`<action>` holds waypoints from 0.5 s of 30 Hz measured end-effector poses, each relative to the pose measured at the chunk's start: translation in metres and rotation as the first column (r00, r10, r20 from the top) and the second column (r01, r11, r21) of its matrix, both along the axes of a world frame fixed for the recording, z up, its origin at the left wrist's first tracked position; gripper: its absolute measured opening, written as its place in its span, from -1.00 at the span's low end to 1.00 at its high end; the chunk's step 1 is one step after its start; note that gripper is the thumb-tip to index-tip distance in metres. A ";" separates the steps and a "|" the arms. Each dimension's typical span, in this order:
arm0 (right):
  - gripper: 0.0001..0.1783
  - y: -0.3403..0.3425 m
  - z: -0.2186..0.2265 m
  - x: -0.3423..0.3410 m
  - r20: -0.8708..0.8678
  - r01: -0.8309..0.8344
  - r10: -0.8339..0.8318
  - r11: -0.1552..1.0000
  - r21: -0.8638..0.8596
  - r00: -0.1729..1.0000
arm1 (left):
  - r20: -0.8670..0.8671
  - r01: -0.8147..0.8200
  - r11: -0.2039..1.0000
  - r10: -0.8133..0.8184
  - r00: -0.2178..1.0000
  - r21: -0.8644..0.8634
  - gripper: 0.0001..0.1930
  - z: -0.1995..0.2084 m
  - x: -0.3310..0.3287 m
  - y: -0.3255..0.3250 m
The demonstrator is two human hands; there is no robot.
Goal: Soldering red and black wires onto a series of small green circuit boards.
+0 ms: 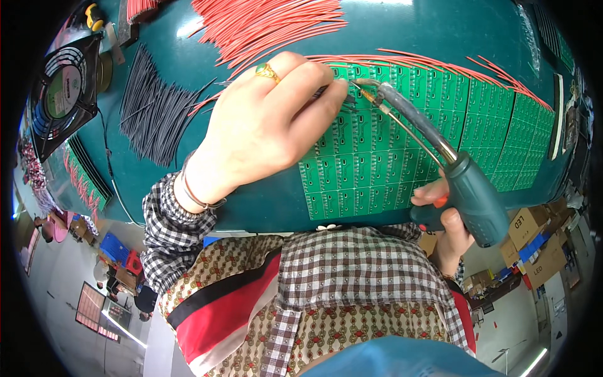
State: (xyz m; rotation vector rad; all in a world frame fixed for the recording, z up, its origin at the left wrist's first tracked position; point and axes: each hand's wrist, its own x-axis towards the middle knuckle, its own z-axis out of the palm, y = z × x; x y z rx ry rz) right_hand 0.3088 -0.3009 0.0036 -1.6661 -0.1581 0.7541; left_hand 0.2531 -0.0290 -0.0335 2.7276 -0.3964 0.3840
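My left hand (270, 119) is closed in a pinch over the upper left part of the green circuit board panels (326, 169). Short black wires (349, 104) poke out from between its fingers, most of their length hidden by the hand. My right hand (455, 239) is wrapped round the handle of a dark green soldering gun (477, 195), a finger by its red trigger. The gun's thin metal tube and tip reach up and left to the board, right beside my left fingertips. Red wires (427, 61) lie in a row along the far edge of the panels.
A pile of loose red wires (264, 25) lies at the far side of the green table, and a bundle of black wires (154, 107) to the left. A black fan (65, 91) stands at the left edge, its cable hanging down. Cardboard boxes (534, 232) are beyond the right.
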 end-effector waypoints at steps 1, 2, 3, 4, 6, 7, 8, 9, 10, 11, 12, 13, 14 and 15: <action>-0.22 0.000 0.000 -0.001 0.002 0.009 -0.009 1.000 -0.001 1.000 | 0.000 0.000 1.000 0.000 1.000 0.000 -0.62 0.000 0.000 0.000; -0.22 0.001 -0.001 -0.001 0.005 0.019 -0.019 1.000 -0.001 1.000 | -0.002 0.000 1.000 0.000 1.000 0.001 -0.62 0.000 0.000 0.000; -0.22 0.001 -0.001 -0.001 0.004 0.019 -0.019 1.000 -0.001 1.000 | -0.004 0.000 1.000 0.000 1.000 0.002 -0.63 0.000 0.000 -0.001; -0.22 0.001 0.000 -0.001 0.006 0.016 -0.016 1.000 -0.003 1.000 | -0.004 0.000 1.000 0.000 1.000 0.002 -0.63 0.000 0.000 -0.001; -0.23 0.001 0.000 -0.001 0.007 0.013 -0.013 1.000 -0.006 1.000 | -0.005 0.001 1.000 -0.001 1.000 0.005 -0.63 0.000 0.000 0.000; -0.23 0.002 0.001 0.000 0.005 0.008 -0.008 1.000 -0.010 1.000 | -0.005 0.001 1.000 -0.001 1.000 0.004 -0.63 0.000 0.000 0.000; -0.23 0.002 0.001 0.000 0.004 0.003 -0.003 1.000 -0.015 1.000 | -0.006 0.002 1.000 -0.001 1.000 0.007 -0.63 0.000 0.000 0.000; -0.23 0.002 0.001 0.000 0.003 0.003 -0.003 1.000 -0.015 1.000 | -0.006 0.002 1.000 -0.002 1.000 0.009 -0.63 0.000 0.000 0.000; -0.23 0.002 0.001 0.001 0.002 -0.003 0.003 1.000 -0.019 1.000 | -0.006 0.002 1.000 -0.002 1.000 0.009 -0.63 0.000 0.000 0.000; -0.23 0.002 0.001 0.001 -0.001 -0.010 0.010 1.000 -0.023 1.000 | -0.011 -0.001 1.000 0.001 1.000 0.007 -0.63 0.000 0.000 -0.001; -0.23 0.002 0.001 0.000 -0.001 -0.009 0.009 1.000 -0.022 1.000 | -0.016 -0.004 1.000 0.004 1.000 0.005 -0.63 0.000 0.000 -0.001; -0.23 0.002 0.001 -0.001 0.006 0.011 -0.010 1.000 -0.024 1.000 | -0.016 -0.003 1.000 0.003 1.000 0.004 -0.63 0.000 0.000 -0.001; -0.22 0.002 0.001 -0.001 0.013 0.031 -0.030 0.999 -0.026 0.999 | -0.017 -0.005 1.000 0.005 1.000 -0.003 -0.63 0.000 0.000 -0.001; -0.22 0.001 0.002 -0.002 0.013 0.031 -0.031 0.999 -0.027 0.999 | -0.018 -0.007 1.000 0.007 1.000 -0.011 -0.63 0.000 0.001 -0.001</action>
